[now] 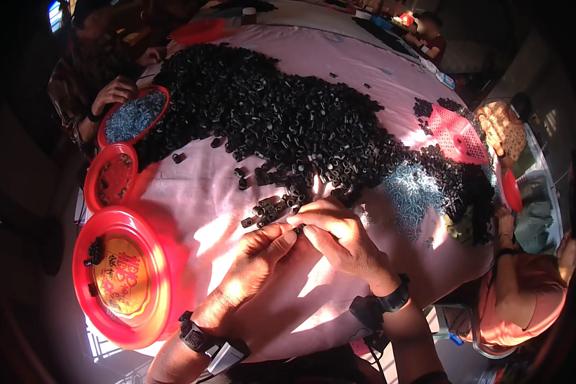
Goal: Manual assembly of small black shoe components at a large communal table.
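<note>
My left hand (260,255) and my right hand (340,238) meet above the pink-covered table. Between their fingertips is a small black part (300,228), mostly hidden by the fingers. Thumb and forefinger are pinched together on each hand. Just beyond my fingers lie several loose black plastic parts (267,208), short and hollow. They spread out from a large heap of the same black parts (269,105) that runs across the table.
At left stand a big red basin (160,281), a smaller red dish (132,168) and a red plate of silvery screws (134,119). More screws (411,195) and a pink perforated basket (451,131) are at right. Other people sit around the table (349,285).
</note>
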`<state>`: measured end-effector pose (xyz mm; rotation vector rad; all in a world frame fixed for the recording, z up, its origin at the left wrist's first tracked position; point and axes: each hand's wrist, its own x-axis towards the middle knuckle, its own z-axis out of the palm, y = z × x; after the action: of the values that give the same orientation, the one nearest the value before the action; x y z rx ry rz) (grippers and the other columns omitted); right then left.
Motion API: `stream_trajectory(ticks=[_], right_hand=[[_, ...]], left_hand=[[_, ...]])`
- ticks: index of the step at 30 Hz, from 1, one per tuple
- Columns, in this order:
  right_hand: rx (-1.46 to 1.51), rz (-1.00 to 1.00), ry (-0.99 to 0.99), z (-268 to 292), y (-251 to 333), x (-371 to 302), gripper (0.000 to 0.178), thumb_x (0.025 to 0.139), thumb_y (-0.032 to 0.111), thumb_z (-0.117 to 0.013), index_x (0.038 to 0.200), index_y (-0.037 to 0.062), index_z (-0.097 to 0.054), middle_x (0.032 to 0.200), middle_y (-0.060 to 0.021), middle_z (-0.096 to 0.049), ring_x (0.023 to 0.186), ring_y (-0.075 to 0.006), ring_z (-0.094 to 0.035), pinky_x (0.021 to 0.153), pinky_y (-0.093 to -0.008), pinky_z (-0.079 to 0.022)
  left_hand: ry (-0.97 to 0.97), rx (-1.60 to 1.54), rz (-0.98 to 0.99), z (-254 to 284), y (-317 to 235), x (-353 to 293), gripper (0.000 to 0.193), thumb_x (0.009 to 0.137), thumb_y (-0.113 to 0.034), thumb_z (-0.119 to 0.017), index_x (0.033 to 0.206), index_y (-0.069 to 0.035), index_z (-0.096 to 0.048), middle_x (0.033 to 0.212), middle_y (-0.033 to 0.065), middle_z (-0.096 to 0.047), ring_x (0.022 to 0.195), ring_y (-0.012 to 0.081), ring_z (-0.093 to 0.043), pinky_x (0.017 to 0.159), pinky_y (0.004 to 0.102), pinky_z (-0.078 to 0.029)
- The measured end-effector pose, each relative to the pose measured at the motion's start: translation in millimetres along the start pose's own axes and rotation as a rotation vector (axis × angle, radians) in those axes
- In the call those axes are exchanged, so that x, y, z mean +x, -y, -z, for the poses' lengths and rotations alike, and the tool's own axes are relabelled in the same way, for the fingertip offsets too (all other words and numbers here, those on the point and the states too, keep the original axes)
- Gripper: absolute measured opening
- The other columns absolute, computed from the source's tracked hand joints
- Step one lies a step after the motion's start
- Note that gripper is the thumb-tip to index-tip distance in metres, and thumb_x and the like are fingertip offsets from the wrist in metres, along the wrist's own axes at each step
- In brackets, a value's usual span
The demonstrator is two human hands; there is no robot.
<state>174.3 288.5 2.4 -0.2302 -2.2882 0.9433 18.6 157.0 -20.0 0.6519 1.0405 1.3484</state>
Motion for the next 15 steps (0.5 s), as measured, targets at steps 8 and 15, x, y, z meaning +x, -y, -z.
stream_trajectory(ticks=[8,15], right_hand=[[-0.048,0.034,-0.011,1.5,3.3,2.3,0.021,0.091,0.0,-0.063,0.11,-0.0011,-0.072,0.099,-0.0109,-0.07,0.087,-0.0248,-0.065,0.08,-0.036,-0.052],[0.071,-0.109,-0.112,-6.3,7.1,-2.7,0.018,0.087,-0.003,-0.067,0.104,-0.0006,-0.072,0.095,-0.0112,-0.071,0.083,-0.0226,-0.068,0.073,-0.0325,-0.055]], left_hand=[[-0.031,0.027,-0.154,-1.1,2.4,3.1,0.021,0.103,-0.015,-0.062,0.121,-0.004,-0.059,0.099,0.0031,-0.069,0.088,0.0084,-0.061,0.078,0.0242,-0.049],[-0.059,0.111,-0.157,-1.5,0.7,0.1,0.017,0.103,-0.016,-0.061,0.117,-0.006,-0.059,0.097,-0.0015,-0.064,0.09,0.0047,-0.057,0.078,0.0218,-0.047]])
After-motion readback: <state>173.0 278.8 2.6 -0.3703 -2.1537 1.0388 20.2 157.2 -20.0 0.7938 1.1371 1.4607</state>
